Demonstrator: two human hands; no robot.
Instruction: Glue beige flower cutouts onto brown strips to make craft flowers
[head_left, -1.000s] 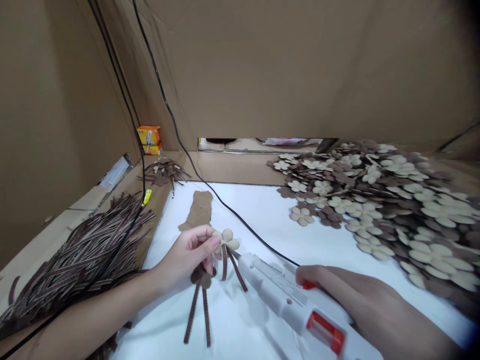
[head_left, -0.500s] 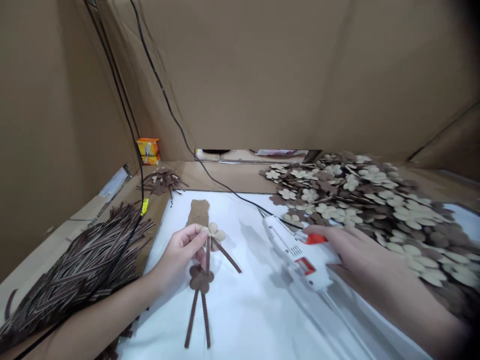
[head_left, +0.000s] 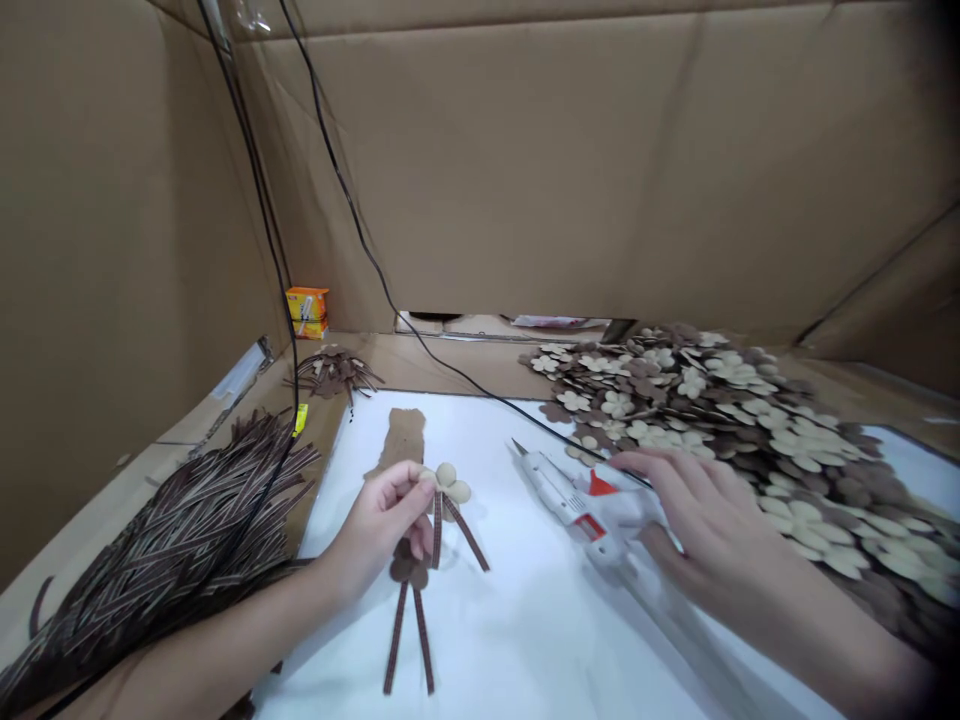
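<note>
My left hand (head_left: 390, 515) pinches a cream felt flower (head_left: 452, 483) by its left petal, between thumb and fingertips. Two brown striped ribbon strips (head_left: 469, 535) hang from beneath the flower. Under that hand lies a dark brown flower (head_left: 409, 568), partly covered by the fingers, with two ribbon tails of its own. On the white board, a white and red hot glue gun (head_left: 574, 505) lies on its side, nozzle pointing up and left. My right hand (head_left: 701, 510) is at its handle, fingers stretched out and thumb apart, off the red trigger.
A torn cardboard strip (head_left: 405, 440) lies on the white board (head_left: 510, 640). Cream and brown flowers heap up at right (head_left: 720, 400); ribbon strips pile at left (head_left: 187, 530). A black cable (head_left: 360, 225) crosses the work area. An orange box (head_left: 307, 312) stands in the back corner.
My right hand has loosened from the glue gun, which has come down onto the board. The left hand still holds the cream flower, and the view has shifted slightly.
</note>
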